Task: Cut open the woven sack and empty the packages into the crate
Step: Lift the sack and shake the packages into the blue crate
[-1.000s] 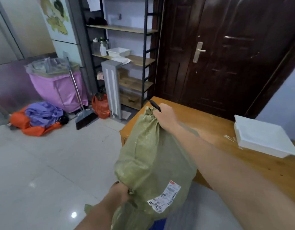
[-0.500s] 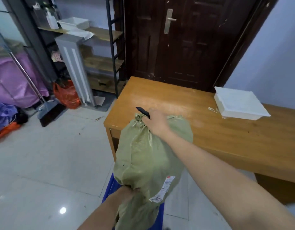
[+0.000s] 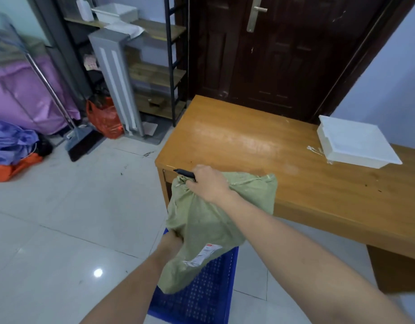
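A green woven sack (image 3: pixel 208 220) with a white shipping label hangs in the air over a blue perforated crate (image 3: pixel 201 298) on the floor. My right hand (image 3: pixel 207 183) grips the sack's tied top and also holds a black cutter (image 3: pixel 184 173) that sticks out to the left. My left hand (image 3: pixel 171 242) clutches the sack's lower left side. The sack's bottom end dips into the crate. What the sack holds is hidden.
A wooden table (image 3: pixel 283 164) stands right behind the sack, with a white tray (image 3: pixel 356 141) on its far right. A dark door (image 3: pixel 272 50) is behind it. Shelves (image 3: pixel 155 73), a broom (image 3: pixel 78 139), an orange bag (image 3: pixel 106 118) and piled cloth (image 3: pixel 12 146) line the left.
The view has tilted down and the blue crate has come into sight under the sack. The sack has sunk lower, its bottom now inside the crate. Both hands keep their hold.
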The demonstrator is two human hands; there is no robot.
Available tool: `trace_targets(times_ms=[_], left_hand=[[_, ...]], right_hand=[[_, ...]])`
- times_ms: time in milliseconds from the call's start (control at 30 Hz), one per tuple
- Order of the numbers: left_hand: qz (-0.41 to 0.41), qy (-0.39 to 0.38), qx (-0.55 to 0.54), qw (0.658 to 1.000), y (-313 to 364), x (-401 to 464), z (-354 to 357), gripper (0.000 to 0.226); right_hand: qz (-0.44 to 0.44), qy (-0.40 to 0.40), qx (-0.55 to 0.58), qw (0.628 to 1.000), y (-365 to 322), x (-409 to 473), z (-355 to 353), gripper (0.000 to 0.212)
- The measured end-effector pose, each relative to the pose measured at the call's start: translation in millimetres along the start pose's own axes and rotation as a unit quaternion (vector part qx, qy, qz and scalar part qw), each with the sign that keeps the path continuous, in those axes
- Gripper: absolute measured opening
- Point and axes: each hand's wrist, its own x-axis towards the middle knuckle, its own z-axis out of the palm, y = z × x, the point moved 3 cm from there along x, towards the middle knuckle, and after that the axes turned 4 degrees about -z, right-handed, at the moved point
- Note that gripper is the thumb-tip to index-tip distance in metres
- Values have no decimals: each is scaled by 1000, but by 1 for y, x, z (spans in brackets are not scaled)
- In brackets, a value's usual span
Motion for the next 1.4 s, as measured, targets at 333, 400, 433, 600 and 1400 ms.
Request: trace_targets(times_ms=[333, 400, 433, 600, 1400], left_hand=[[203, -22, -15, 979, 38, -14, -28, 105], [187, -75, -33, 979, 48, -13, -23, 102], [163, -82, -31, 983, 48, -10, -21, 99], [73, -117, 15, 990, 45, 8, -13, 91], [122, -166, -76, 976, 60, 23, -23, 20]], right_hand=[[-27, -106, -64, 992, 7, 1, 20, 23], [-11, -121, -68, 990, 11, 0, 34, 28], [0, -128, -69, 989, 13, 0, 41, 30], [41, -139, -67, 987, 25, 2, 60, 32], [128, -89, 106, 982, 61, -3, 37, 35]])
